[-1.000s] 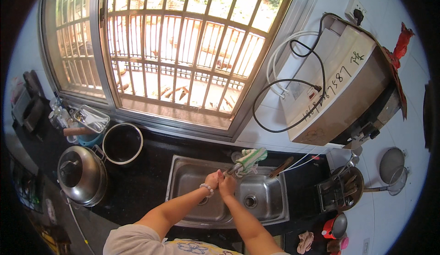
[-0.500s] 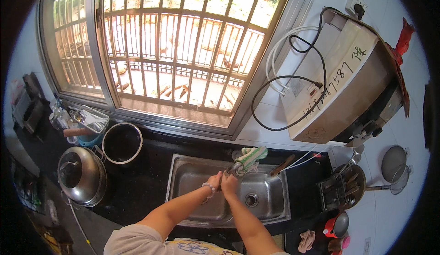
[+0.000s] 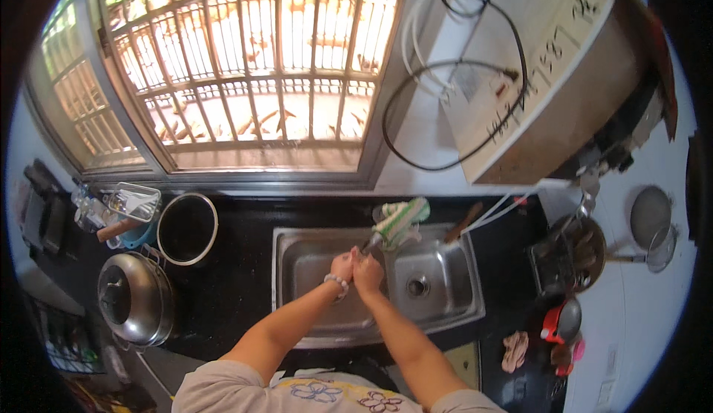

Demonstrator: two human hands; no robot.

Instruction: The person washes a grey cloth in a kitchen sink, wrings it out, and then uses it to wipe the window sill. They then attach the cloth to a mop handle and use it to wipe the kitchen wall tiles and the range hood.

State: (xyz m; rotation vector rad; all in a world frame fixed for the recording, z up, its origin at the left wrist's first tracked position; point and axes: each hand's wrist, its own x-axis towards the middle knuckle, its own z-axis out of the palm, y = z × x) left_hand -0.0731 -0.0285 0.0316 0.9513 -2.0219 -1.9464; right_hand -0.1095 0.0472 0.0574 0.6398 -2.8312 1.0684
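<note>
Left hand [image 3: 342, 265] and right hand [image 3: 368, 272] are held together at the tip of the metal faucet [image 3: 372, 242], over the double-bowl sink [image 3: 438, 264] — anything gripped can't be told — and should be angled down, clear of the green-striped cloth [image 3: 402, 222], so splash is contained.

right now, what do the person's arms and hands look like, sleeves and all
The left hand and right hand are bare, without gloves. A bracelet of pale round beads circles the left wrist; none shows on the right. The sleeves are short and greyish beige, leaving the forearms uncovered.
</note>
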